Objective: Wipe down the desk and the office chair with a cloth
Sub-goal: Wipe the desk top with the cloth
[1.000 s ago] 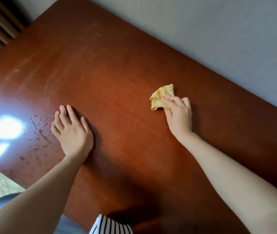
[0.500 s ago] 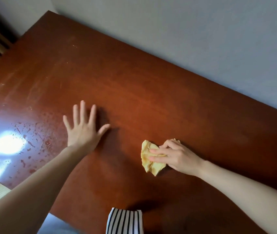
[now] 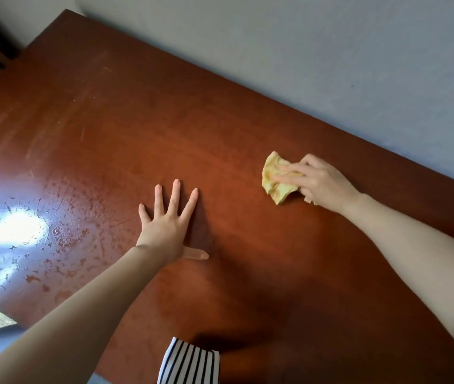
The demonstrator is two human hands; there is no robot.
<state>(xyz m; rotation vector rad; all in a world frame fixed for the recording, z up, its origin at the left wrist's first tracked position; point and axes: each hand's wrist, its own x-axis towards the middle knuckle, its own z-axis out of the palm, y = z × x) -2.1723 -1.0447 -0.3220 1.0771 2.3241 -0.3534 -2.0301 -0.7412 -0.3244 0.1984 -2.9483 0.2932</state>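
1. The step in hand is wiping the table (image 3: 115,115). The yellow cloth (image 3: 271,176) lies bunched on the wood at the right, near the back edge where the table meets the wall (image 3: 331,65).
2. The right hand (image 3: 322,184) grips the cloth and presses it to the surface. Its fingers are blurred, but they seem curled over the wad.
3. The left hand (image 3: 165,228) holds nothing. It lies flat on the table with its fingers straight and spread and its thumb out to the side, and looks to be bracing the body.
4. A wet patch (image 3: 62,236) of beaded droplets sits left of that hand, in the glare, well apart from the cloth.
5. The next move probably calls for carrying the cloth leftward in overlapping strokes toward the droplets, and lifting the left hand out of its path.
6. The office chair is out of view, so by my judgement that part is not yet done.
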